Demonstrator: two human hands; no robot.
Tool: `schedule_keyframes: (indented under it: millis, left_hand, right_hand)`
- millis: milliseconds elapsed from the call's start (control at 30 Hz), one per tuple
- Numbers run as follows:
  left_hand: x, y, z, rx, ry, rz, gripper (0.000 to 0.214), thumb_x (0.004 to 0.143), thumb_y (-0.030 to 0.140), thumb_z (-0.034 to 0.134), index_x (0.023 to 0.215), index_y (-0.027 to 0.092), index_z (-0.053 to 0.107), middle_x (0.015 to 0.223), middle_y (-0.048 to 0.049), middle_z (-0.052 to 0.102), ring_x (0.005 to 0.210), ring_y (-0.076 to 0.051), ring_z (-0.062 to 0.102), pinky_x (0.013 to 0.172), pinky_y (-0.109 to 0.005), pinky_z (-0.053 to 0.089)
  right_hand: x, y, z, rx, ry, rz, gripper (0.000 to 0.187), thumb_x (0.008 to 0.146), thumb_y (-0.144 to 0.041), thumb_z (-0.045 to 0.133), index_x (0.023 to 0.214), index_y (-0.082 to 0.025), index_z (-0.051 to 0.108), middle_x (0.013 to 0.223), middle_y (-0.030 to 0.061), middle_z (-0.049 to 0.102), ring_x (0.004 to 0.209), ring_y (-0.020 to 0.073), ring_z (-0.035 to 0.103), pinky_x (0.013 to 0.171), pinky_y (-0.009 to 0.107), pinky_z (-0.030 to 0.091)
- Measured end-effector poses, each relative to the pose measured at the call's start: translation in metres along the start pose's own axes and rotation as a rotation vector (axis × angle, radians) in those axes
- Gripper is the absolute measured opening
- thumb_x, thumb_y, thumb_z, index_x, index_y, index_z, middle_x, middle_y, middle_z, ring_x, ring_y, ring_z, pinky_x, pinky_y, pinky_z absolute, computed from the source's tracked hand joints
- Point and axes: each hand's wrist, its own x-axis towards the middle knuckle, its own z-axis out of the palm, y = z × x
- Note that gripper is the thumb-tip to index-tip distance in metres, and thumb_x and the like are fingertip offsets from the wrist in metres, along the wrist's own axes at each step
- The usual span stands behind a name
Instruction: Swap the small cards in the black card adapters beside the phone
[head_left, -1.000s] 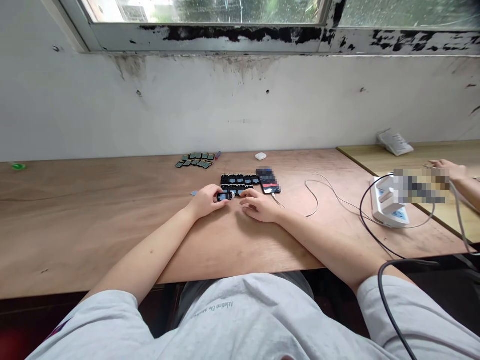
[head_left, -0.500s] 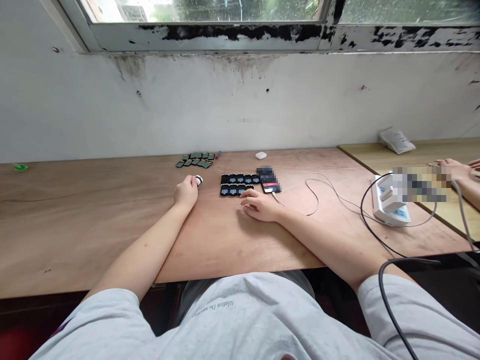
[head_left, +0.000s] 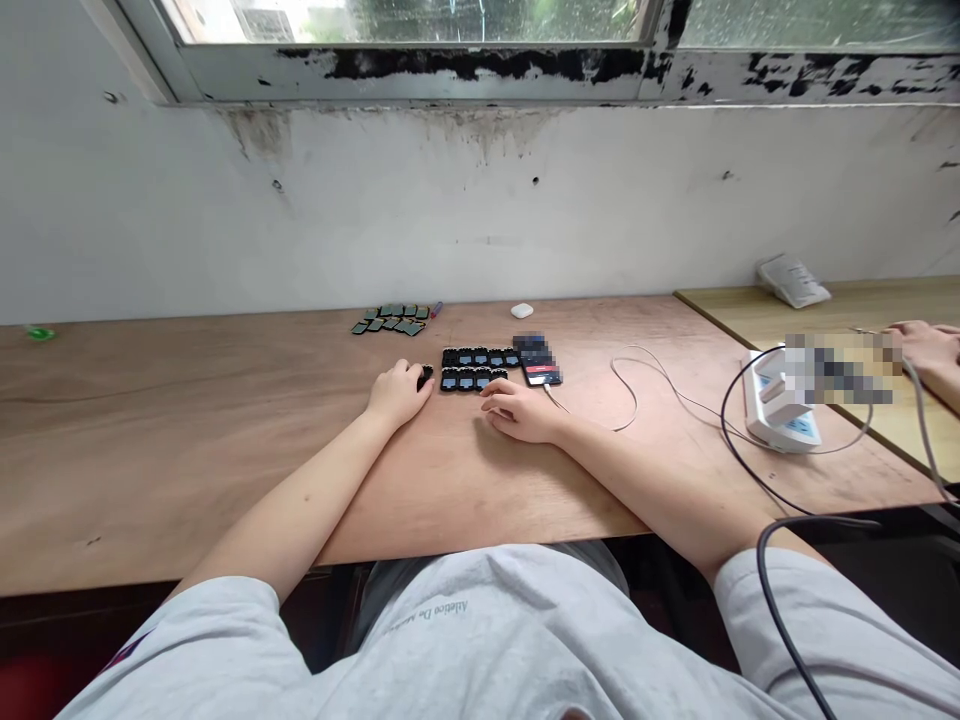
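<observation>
My left hand [head_left: 400, 397] rests on the wooden table with its fingers closed on a small black plastic part [head_left: 425, 376], which is mostly hidden by the fingers. Just right of it, several black plastic housings with bluish-grey panels lie in two rows, a back row [head_left: 480, 358] and a shorter front row [head_left: 466, 380]. Beside the front row's right end lies my right hand [head_left: 520, 412], its fingers loosely bent and apart, holding nothing I can see. A phone [head_left: 541, 374] with a cable plugged in lies against the back row's right end.
Several green circuit boards [head_left: 391, 322] lie at the back, beside a small screwdriver-like tool [head_left: 436, 310]. A white case [head_left: 522, 311] sits near the wall. On the right are a white power strip [head_left: 784, 405], loose cables and another person's hand [head_left: 926, 345].
My left hand has moved right and slightly towards me, bringing the small part up to the left end of the rows. My right hand has stayed put. The other person's hand shifted slightly.
</observation>
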Motion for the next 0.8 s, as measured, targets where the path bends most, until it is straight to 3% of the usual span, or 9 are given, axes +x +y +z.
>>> schedule_keyframes:
  millis: [233, 400, 600, 800]
  left_hand:
    - [-0.001, -0.001, 0.002, -0.079, 0.026, 0.169, 0.038, 0.100, 0.046, 0.047, 0.111, 0.021, 0.073, 0.107, -0.0116, 0.067, 0.100, -0.029, 0.066, 0.087, -0.040, 0.050]
    - [-0.003, 0.000, 0.003, -0.127, 0.034, 0.238, 0.035, 0.099, 0.043, 0.049, 0.110, 0.021, 0.073, 0.101, -0.0098, 0.067, 0.097, -0.027, 0.066, 0.086, -0.039, 0.050]
    - [-0.003, 0.001, 0.005, -0.161, 0.044, 0.262, 0.034, 0.096, 0.053, 0.056, 0.103, 0.023, 0.071, 0.104, -0.0096, 0.066, 0.101, -0.028, 0.063, 0.088, -0.040, 0.050]
    - [0.001, 0.015, 0.008, -0.151, 0.052, 0.225, 0.037, 0.094, 0.058, 0.059, 0.100, 0.022, 0.067, 0.102, -0.0102, 0.066, 0.100, -0.030, 0.062, 0.086, -0.042, 0.049]
  right_hand:
    - [-0.001, 0.002, 0.000, -0.001, -0.022, 0.010, 0.017, 0.097, -0.024, 0.058, 0.109, -0.021, 0.071, 0.129, 0.0118, 0.063, 0.088, 0.0172, 0.065, 0.083, 0.032, 0.055]
    - [0.001, 0.003, 0.000, -0.090, -0.022, 0.007, 0.019, 0.100, -0.027, 0.056, 0.109, -0.021, 0.072, 0.128, 0.0123, 0.063, 0.108, 0.0217, 0.063, 0.095, 0.035, 0.051]
    - [0.004, 0.002, 0.001, -0.407, -0.050, 0.213, 0.022, 0.102, -0.029, 0.054, 0.108, -0.021, 0.073, 0.127, 0.0118, 0.066, 0.118, 0.0277, 0.054, 0.105, 0.043, 0.040]
    - [0.006, 0.003, -0.001, -0.526, -0.054, 0.345, 0.023, 0.103, -0.033, 0.051, 0.108, -0.020, 0.070, 0.121, 0.0115, 0.068, 0.117, 0.0286, 0.054, 0.103, 0.043, 0.036]
